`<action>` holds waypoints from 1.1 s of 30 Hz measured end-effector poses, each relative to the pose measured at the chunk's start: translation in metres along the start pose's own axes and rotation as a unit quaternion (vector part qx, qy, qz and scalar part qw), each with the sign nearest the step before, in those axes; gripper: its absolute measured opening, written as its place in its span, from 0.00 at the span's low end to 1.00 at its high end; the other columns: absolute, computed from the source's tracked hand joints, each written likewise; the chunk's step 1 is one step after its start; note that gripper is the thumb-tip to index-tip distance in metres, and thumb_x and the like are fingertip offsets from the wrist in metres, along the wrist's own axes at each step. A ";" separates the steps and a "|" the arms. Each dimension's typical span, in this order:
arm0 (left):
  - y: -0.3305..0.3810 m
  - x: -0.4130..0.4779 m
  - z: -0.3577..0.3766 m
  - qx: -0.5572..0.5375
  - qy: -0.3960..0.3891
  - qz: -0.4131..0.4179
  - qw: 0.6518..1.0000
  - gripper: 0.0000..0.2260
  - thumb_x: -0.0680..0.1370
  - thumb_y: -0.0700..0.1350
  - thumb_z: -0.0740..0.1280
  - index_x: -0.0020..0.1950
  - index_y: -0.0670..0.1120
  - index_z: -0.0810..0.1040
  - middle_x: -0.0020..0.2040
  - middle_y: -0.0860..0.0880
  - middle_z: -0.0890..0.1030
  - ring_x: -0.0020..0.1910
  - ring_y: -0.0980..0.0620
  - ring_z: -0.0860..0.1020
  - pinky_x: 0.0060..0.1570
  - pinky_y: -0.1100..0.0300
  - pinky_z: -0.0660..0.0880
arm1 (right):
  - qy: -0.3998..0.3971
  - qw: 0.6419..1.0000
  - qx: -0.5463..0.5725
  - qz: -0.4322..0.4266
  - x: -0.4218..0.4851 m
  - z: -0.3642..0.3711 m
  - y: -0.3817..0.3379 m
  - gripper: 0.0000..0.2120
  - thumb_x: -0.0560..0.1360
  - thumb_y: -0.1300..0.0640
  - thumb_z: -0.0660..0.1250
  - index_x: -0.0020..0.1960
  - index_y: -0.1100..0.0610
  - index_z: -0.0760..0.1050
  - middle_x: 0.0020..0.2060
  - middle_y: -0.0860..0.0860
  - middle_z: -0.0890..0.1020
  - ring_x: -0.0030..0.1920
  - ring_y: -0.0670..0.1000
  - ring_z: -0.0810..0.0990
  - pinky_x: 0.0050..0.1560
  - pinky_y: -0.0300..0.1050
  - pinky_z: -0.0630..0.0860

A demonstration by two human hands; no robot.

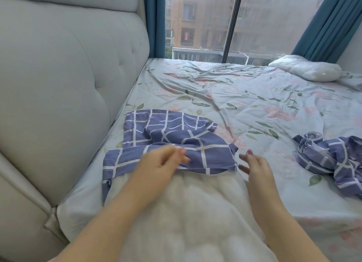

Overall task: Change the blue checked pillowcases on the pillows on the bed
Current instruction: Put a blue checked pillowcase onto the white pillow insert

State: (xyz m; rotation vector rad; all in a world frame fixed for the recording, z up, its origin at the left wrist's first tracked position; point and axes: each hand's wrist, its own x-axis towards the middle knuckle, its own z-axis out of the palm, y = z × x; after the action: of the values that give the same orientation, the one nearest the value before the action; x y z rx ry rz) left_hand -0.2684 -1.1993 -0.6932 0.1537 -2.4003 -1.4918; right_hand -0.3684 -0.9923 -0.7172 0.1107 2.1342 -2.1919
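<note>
I judge stripping half done: the blue checked pillowcase [176, 144] covers only the far end of the white pillow [186, 212], near-left on the bed [254, 104]. My left hand [162, 163] rests on its hem, too blurred to tell a pinch. My right hand [254, 169] hovers beside it, fingers spread. Next: grip the hem, pull it away. No readable writing.

Soft white pillow [186, 212] lying on the bed with a pale flowery sheet [254, 104], far end inside a blue checked pillowcase [176, 140]. Left hand [164, 161] on the pillowcase edge, too blurry to tell the grip. Right hand [254, 165] just beside it, fingers [251, 155] straight. Second crumpled blue checked pillowcase [333, 157] off to the right. Bare white pillow [305, 69] far back by the window [264, 22].
</note>
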 end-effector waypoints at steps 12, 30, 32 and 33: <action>-0.071 0.010 -0.063 -0.085 0.110 -0.450 0.882 0.52 0.57 0.78 0.69 0.70 0.44 0.72 0.62 0.43 0.79 0.59 0.40 0.78 0.64 0.48 0.73 | -0.050 0.988 -0.146 -0.014 0.027 0.019 0.003 0.19 0.81 0.44 0.56 0.56 0.60 0.69 0.46 0.53 0.77 0.42 0.48 0.74 0.40 0.38 0.68; -0.038 0.085 -0.055 -0.060 0.302 -0.112 0.945 0.15 0.77 0.54 0.70 0.55 0.46 0.71 0.52 0.47 0.80 0.52 0.46 0.79 0.50 0.57 0.75 | 0.032 0.988 -0.130 -0.080 0.072 0.046 -0.012 0.24 0.84 0.48 0.51 0.66 0.66 0.71 0.61 0.65 0.77 0.60 0.57 0.75 0.39 0.38 0.66; -0.080 0.080 -0.041 0.053 0.167 -0.249 0.952 0.17 0.81 0.56 0.63 0.59 0.43 0.73 0.60 0.39 0.79 0.61 0.39 0.76 0.58 0.53 0.71 | 0.001 0.983 -0.184 0.002 0.079 0.040 0.016 0.28 0.84 0.45 0.48 0.72 0.64 0.66 0.69 0.63 0.71 0.69 0.60 0.69 0.56 0.40 0.65; -0.092 0.077 -0.037 0.090 0.119 -0.288 0.946 0.21 0.82 0.56 0.59 0.63 0.40 0.74 0.64 0.36 0.77 0.64 0.37 0.74 0.61 0.53 0.69 | -0.010 0.977 -0.210 0.038 0.080 0.036 0.022 0.29 0.84 0.44 0.46 0.73 0.65 0.65 0.70 0.64 0.69 0.71 0.61 0.67 0.62 0.44 0.64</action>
State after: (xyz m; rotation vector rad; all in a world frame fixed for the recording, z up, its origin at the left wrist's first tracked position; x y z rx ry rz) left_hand -0.3359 -1.2921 -0.7444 1.0934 -2.3935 -1.3519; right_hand -0.4457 -1.0297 -0.7464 0.1391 2.4768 -1.6491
